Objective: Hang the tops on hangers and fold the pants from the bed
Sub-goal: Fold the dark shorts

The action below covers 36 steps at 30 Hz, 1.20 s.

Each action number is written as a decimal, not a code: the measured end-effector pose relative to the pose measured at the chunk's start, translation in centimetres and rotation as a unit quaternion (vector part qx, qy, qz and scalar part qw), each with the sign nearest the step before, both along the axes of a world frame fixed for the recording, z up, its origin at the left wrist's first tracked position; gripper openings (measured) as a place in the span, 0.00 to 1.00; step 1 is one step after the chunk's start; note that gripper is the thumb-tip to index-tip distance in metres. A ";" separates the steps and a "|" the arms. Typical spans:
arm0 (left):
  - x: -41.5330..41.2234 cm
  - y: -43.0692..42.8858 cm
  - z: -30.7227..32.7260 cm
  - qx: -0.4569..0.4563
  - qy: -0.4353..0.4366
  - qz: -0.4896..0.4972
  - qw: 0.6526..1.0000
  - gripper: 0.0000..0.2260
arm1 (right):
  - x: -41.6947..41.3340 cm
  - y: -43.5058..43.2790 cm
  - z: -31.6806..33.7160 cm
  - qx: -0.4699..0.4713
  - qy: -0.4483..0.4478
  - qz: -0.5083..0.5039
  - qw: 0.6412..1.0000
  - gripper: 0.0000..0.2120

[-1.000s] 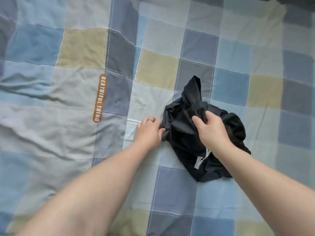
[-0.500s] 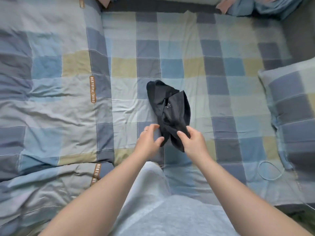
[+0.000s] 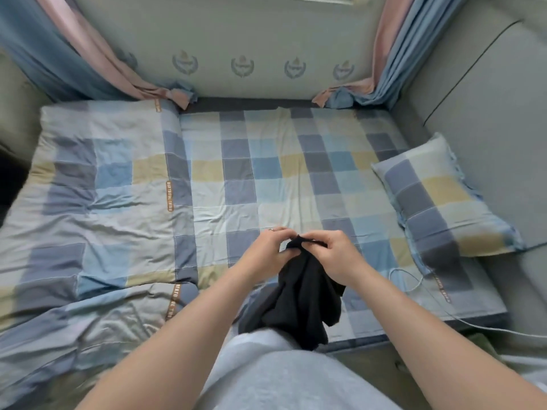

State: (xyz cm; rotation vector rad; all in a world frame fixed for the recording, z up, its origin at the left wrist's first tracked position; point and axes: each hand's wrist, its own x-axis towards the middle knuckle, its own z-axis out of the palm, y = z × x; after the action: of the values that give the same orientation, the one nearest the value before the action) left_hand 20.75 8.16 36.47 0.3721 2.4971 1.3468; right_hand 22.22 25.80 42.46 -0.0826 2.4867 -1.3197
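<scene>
A black garment (image 3: 299, 300) hangs bunched in the air over the near edge of the bed (image 3: 266, 187). Both hands hold its top edge close together. My left hand (image 3: 266, 247) pinches the fabric from the left, and my right hand (image 3: 334, 255) pinches it from the right. The cloth droops down toward my grey top. Which kind of garment it is cannot be told from its crumpled shape.
A checked quilt (image 3: 88, 217) lies rumpled on the bed's left half. A matching pillow (image 3: 438, 202) sits at the right, with a thin white cable (image 3: 414, 279) beside it. Curtains (image 3: 88, 54) hang at both far corners against the padded wall.
The black garment has been lifted off the bedsheet and drawn toward me. Both hands have come together at its top edge. The view has pulled back, showing the whole bed.
</scene>
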 end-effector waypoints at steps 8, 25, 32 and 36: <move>5.0 -3.8 5.0 0.105 -0.096 -0.098 0.985 0.22 | 5.4 -4.5 6.1 -0.049 0.037 -0.031 0.998 0.08; 8.8 -17.2 11.7 0.047 0.069 0.041 0.996 0.03 | 9.4 -12.4 11.5 -0.065 0.019 0.001 0.998 0.04; 8.3 -18.1 14.6 0.072 0.103 0.112 0.986 0.12 | 6.4 -11.0 8.0 0.052 -0.035 0.041 0.997 0.03; 7.5 -16.8 16.0 0.131 0.092 0.164 0.973 0.11 | 4.7 -8.5 6.0 0.040 -0.058 0.011 0.997 0.08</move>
State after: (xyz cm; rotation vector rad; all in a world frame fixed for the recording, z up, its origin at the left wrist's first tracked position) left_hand 28.27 -8.61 52.50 0.1446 2.6202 1.8596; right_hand 26.96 17.25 48.42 -0.0138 2.4308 -1.1799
